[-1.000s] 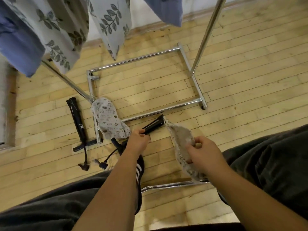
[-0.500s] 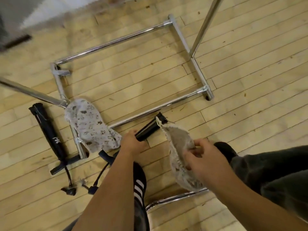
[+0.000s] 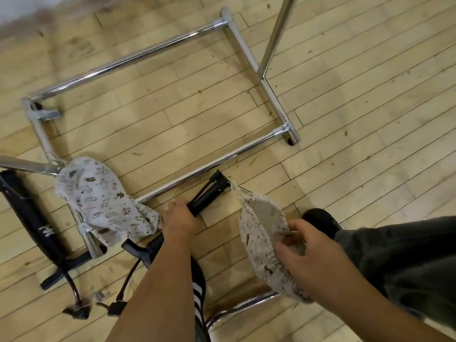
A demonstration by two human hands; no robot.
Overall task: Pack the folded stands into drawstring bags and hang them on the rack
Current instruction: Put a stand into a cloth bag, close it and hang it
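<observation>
Both hands were busy and apart from each other: the left hand (image 3: 179,219) gripped a black folded stand (image 3: 209,194) near its middle, and the right hand (image 3: 306,248) pinched the rim of a pale printed drawstring bag (image 3: 256,225), whose mouth hung open. The far end of the stand was very near the top of the bag, just beside the front bar of the chrome rack base (image 3: 138,55) on the wooden floor (image 3: 345,119). A second bag (image 3: 103,201) was draped over the left corner of the base, and another stand (image 3: 32,218) lay on the floor beside it.
</observation>
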